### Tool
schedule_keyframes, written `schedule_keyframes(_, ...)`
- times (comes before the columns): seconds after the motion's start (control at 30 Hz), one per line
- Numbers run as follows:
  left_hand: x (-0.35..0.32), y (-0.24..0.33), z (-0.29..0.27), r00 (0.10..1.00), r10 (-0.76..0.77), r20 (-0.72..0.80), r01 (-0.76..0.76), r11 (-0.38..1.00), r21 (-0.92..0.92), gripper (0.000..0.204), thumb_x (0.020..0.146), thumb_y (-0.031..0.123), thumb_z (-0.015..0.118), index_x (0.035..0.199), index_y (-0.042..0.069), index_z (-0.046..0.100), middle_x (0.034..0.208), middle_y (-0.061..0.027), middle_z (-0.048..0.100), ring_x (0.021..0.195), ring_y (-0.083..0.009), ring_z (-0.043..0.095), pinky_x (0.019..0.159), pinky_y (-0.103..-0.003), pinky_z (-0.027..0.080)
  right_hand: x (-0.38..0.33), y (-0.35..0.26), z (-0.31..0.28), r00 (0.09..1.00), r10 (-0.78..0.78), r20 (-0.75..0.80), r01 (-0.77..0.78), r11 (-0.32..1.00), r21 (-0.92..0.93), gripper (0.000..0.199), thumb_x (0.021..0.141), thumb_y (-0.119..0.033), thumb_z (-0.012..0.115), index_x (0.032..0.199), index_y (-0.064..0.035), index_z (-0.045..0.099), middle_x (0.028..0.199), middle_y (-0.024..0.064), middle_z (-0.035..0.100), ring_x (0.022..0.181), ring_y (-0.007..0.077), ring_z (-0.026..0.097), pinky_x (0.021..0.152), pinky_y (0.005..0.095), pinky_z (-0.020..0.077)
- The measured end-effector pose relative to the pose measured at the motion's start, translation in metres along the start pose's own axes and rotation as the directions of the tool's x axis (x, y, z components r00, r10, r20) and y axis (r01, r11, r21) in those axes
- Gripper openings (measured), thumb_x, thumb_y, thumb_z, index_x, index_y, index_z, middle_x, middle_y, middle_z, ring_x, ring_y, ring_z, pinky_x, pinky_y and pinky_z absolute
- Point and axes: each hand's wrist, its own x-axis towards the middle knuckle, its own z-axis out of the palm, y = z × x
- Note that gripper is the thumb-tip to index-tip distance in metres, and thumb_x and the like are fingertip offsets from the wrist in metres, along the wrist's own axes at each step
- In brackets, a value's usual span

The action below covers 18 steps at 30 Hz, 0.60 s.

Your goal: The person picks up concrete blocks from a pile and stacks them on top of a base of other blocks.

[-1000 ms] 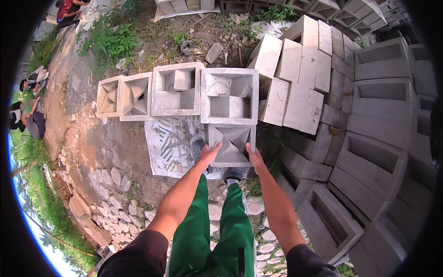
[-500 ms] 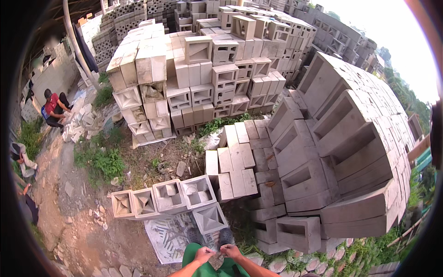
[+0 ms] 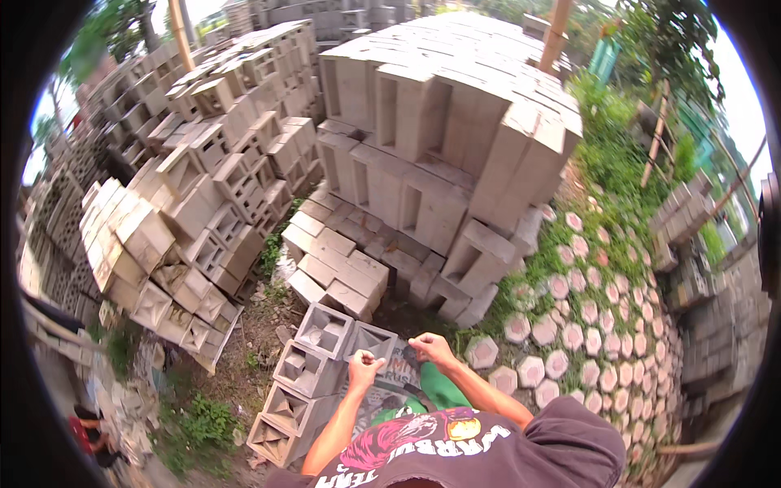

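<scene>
Taking the hands as the middle of the dial, a dark cotton shirt with a bright print (image 3: pixel 443 443) fills six o'clock, green trousers (image 3: pixel 443 386) just above it. The left hand (image 3: pixel 366 368) has its fingers curled in toward the thumb, a narrow grip; the right hand (image 3: pixel 433 350), well apart from it, is bent much the same way. Whether either pinches anything small, I cannot tell. At eleven, nearest the left hand, sits a square grey concrete block (image 3: pixel 376 337) with a sloped, faceted hollow; hand and block overlap in view, contact unclear. A printed sheet (image 3: pixel 382 400), smooth and pale, lies at seven. Four more hollow blocks (image 3: pixel 307 370), matte and thick-rimmed, run in a row from ten to eight, the first beside the faceted one. Beyond, at eleven, rises a low pile of plain oblong blocks (image 3: pixel 338 264). Hexagonal pavers (image 3: pixel 556 362) dot the grass toward three. Past twelve stands a tall stack (image 3: pixel 439 146) of gritty concrete with deep rectangular recesses; farther, at one, a round wooden pole (image 3: pixel 556 37).
</scene>
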Motion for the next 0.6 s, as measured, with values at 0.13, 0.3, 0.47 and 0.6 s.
schedule_keyframes(0.13, -0.024, 0.016, -0.004, 0.975, -0.036, 0.218, 0.004, 0.989, 0.146, 0.027, 0.067, 0.011, 0.079, 0.076, 0.005, 0.055, 0.059, 0.0042, 0.05, 0.053, -0.0035, 0.042, 0.048, -0.02, 0.036, -0.073, 0.006, 0.023, 0.982, -0.155, -0.104, 0.159, 0.987, 0.032, 0.014, 0.078, -0.011, 0.07, 0.086, -0.0052, 0.06, 0.075, -0.0007, 0.06, 0.068, 0.0076, 0.056, 0.059, 0.0239, 0.0473)
schedule_keyframes(0.3, -0.068, 0.02, 0.038, 0.843, -0.08, 0.532, -0.009, 0.987, 0.162, 0.027, 0.071, 0.014, 0.078, 0.079, 0.005, 0.054, 0.056, 0.009, 0.041, 0.05, -0.0003, 0.033, 0.044, -0.02, 0.025, -0.148, 0.022, 0.004, 0.947, -0.198, -0.252, 0.159, 0.973, -0.165, 0.017, 0.072, -0.012, 0.074, 0.079, -0.0036, 0.061, 0.075, 0.0013, 0.062, 0.067, 0.0075, 0.055, 0.06, 0.025, 0.0456)
schedule_keyframes(0.47, -0.1, 0.019, 0.052, 0.733, -0.109, 0.672, 0.006, 0.988, 0.154, 0.024, 0.074, 0.015, 0.076, 0.075, 0.006, 0.054, 0.056, 0.0096, 0.038, 0.049, -0.0002, 0.029, 0.044, -0.019, 0.023, -0.19, 0.028, -0.003, 0.878, -0.232, -0.419, 0.141, 0.961, -0.236, 0.024, 0.068, -0.02, 0.077, 0.075, -0.0027, 0.062, 0.073, 0.0045, 0.063, 0.068, 0.0121, 0.059, 0.061, 0.0282, 0.0469)
schedule_keyframes(0.6, -0.11, 0.039, 0.073, 0.684, -0.133, 0.718, -0.011, 0.981, 0.193, 0.028, 0.077, 0.018, 0.074, 0.069, 0.009, 0.049, 0.056, 0.0097, 0.037, 0.05, -0.0004, 0.028, 0.044, -0.019, 0.022, -0.203, 0.036, -0.025, 0.858, -0.227, -0.461, 0.096, 0.952, -0.289, 0.03, 0.066, -0.027, 0.078, 0.073, -0.0032, 0.062, 0.072, 0.0062, 0.064, 0.067, 0.0139, 0.059, 0.061, 0.0291, 0.0468)
